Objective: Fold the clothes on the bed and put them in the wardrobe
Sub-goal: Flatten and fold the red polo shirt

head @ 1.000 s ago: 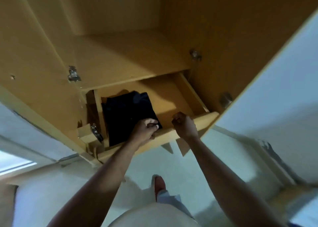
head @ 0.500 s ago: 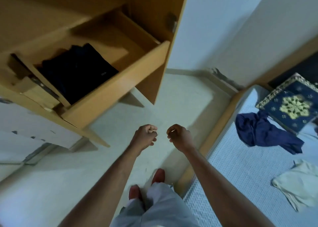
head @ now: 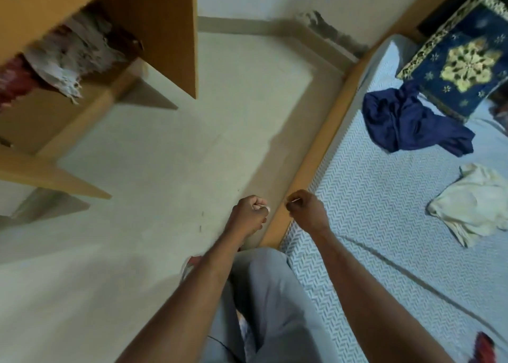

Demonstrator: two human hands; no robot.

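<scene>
A crumpled dark blue garment (head: 406, 123) lies on the bed (head: 384, 197) at the upper right. A crumpled cream garment (head: 478, 206) lies below it near the right edge. The wooden wardrobe (head: 165, 32) stands at the upper left, with light and red cloth (head: 68, 57) on a low shelf. My left hand (head: 248, 215) hangs over the floor with its fingers curled and holds nothing. My right hand (head: 308, 211) is over the bed's wooden edge, fingers curled, also holding nothing. Both hands are well short of the garments.
A blue and gold patterned cushion (head: 461, 57) sits at the head of the bed. A wooden bed frame rail (head: 310, 153) runs between floor and mattress. Pale floor (head: 178, 170) lies between wardrobe and bed. My grey-trousered leg (head: 269, 294) is below.
My view has swung from the wardrobe drawer with the folded dark garment toward the bed. My left hand let go of that garment. Both hands now hang curled in front of me.
</scene>
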